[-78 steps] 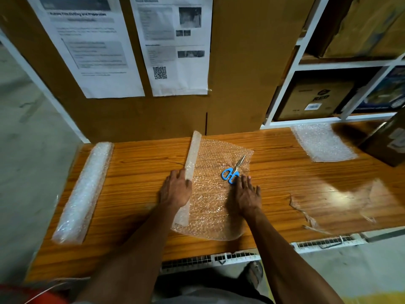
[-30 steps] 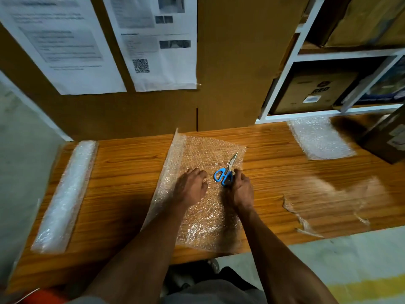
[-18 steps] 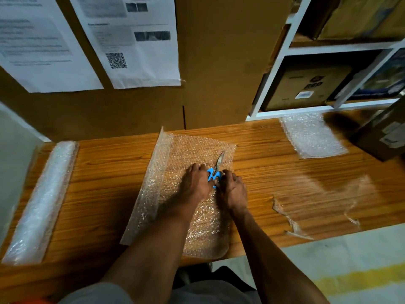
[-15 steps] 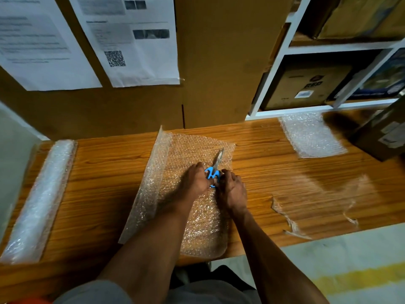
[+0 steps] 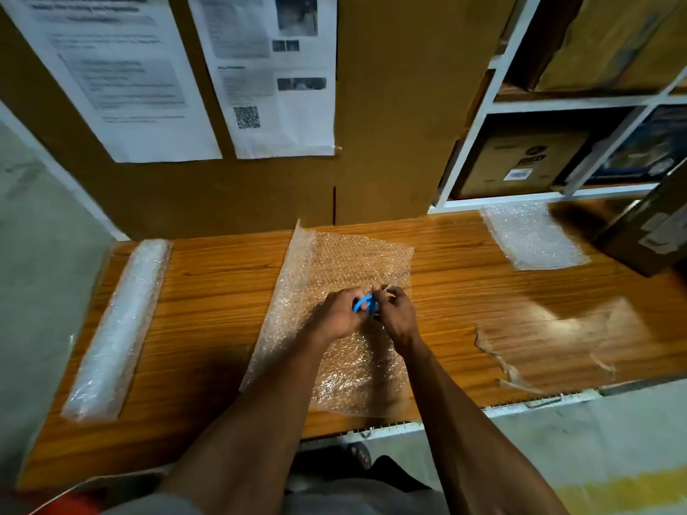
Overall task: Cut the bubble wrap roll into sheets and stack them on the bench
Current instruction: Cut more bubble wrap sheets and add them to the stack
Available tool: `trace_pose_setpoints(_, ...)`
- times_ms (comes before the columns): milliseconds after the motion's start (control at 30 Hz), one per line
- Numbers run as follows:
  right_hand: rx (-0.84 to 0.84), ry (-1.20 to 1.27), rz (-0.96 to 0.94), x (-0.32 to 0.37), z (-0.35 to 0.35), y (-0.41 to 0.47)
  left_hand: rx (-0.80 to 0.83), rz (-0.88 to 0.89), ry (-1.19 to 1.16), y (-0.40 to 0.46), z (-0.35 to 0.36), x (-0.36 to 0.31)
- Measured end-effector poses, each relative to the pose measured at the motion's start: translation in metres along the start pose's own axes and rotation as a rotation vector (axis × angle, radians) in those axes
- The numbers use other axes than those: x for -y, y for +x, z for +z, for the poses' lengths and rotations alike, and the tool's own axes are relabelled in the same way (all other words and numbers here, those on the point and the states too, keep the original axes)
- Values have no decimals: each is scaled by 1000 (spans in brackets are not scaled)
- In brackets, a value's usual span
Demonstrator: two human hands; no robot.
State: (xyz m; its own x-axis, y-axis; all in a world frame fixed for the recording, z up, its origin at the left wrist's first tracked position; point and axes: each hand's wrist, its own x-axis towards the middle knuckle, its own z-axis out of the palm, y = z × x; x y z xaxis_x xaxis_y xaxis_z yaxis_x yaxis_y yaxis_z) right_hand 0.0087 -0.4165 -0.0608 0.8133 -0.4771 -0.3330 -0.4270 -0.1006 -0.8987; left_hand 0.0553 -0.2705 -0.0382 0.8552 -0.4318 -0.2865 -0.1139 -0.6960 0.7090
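We see a long wooden bench (image 5: 208, 291) running left to right, with a brown cardboard wall (image 5: 390, 105) behind it carrying two printed paper sheets (image 5: 267, 68). At the right stands a white shelf unit (image 5: 479, 117) with a cardboard box (image 5: 520, 161) in its lower bay. A dark box (image 5: 650, 232) sits at the bench's far right edge.

Bubble wrap roll (image 5: 115, 328) lies along the left end of the bench, well apart from the hands. In the middle, an unrolled bubble wrap sheet (image 5: 342, 262) lies flat, its left edge lifted a bit, its near edge at the bench front. A smaller stack of cut sheets (image 5: 531, 236) rests at the back right, near the shelf. A thin clear plastic film (image 5: 557, 340) lies flat on the right front of the bench.

Both hands meet over the middle sheet. Left hand (image 5: 334, 317) has its fingers curled round the blue handle of the scissors (image 5: 364, 303). Right hand (image 5: 397, 314) has fingers bent in at the same scissors from the other side, also gripping them; which loop each finger sits in we cannot tell, it's blurred. Blades are mostly hidden by the right hand. Scissors are held just above the sheet, between the two hands.
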Motion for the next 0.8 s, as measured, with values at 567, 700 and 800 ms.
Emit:
trace_pose_setpoints(567,109,-45,-93,-10,53,-143,230,-212,-586,-138,-20,63)
trace_pose_setpoints(700,69,-369,-247,-20,47,-164,208,-274,-593,-156,-16,71)
trace_pose_setpoints(800,170,-659,-353,-33,33,-181,278,-289,-640,-174,-17,75)
